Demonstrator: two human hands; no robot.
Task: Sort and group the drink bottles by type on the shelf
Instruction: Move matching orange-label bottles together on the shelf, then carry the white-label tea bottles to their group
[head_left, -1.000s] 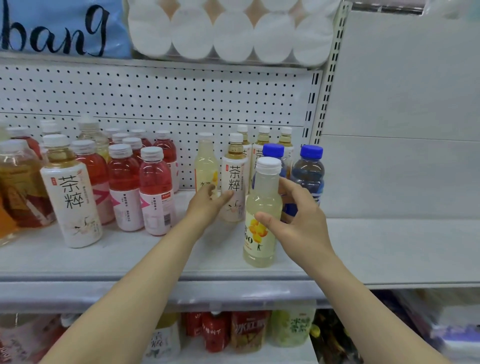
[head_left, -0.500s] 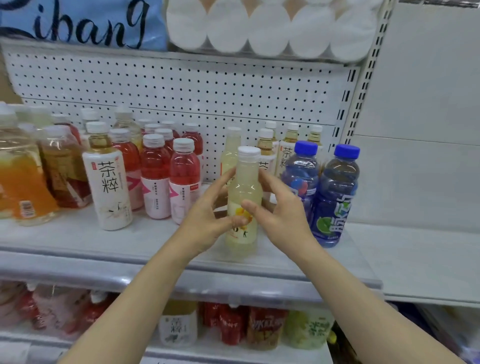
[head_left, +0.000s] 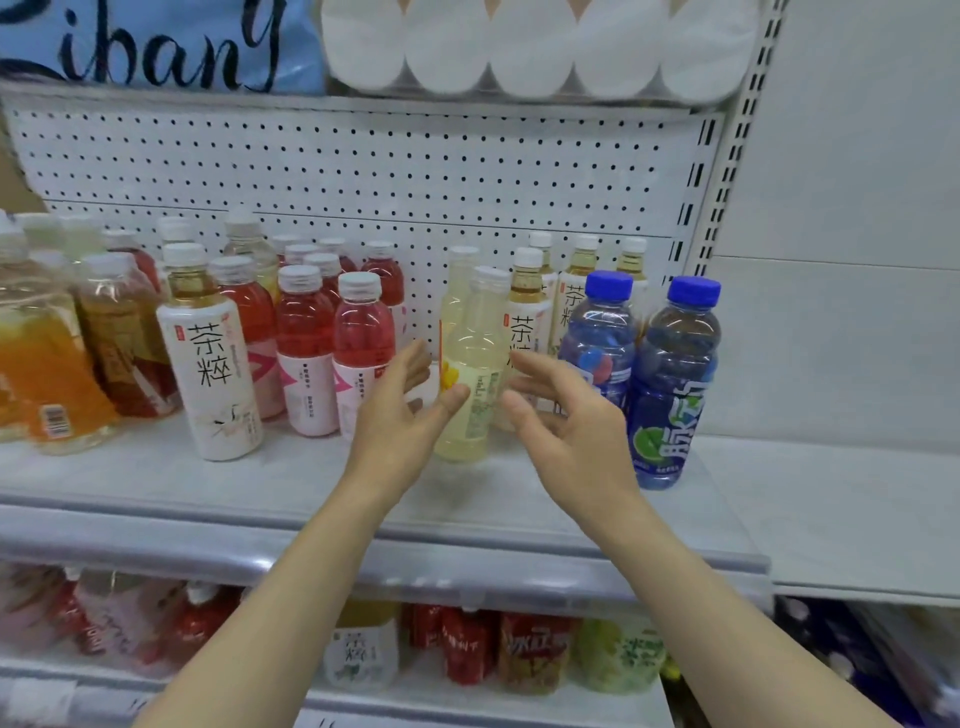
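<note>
A pale yellow drink bottle (head_left: 475, 358) stands upright on the white shelf (head_left: 208, 488), just in front of another pale yellow bottle (head_left: 460, 291). My left hand (head_left: 400, 421) is open to its left, the thumb tip touching the label. Just right of the bottle, my right hand (head_left: 566, 436) has its fingers spread and holds nothing. White-label tea bottles (head_left: 524, 317) stand behind it. Two blue-capped bottles (head_left: 672, 379) stand to the right. Several red drink bottles (head_left: 311, 353) stand to the left, with one white-label tea bottle (head_left: 208, 358) in front of them.
Orange and amber drink bottles (head_left: 41, 374) crowd the shelf's far left. A pegboard back panel (head_left: 363, 171) closes the rear. The shelf below holds more bottles (head_left: 530, 654). Rolls of paper (head_left: 519, 47) sit on the shelf above. A bare white shelf section (head_left: 857, 499) lies to the right.
My right hand carried the pale yellow bottle left and back, set it before the matching bottle, and both hands have loosened off it. The view shifted right.
</note>
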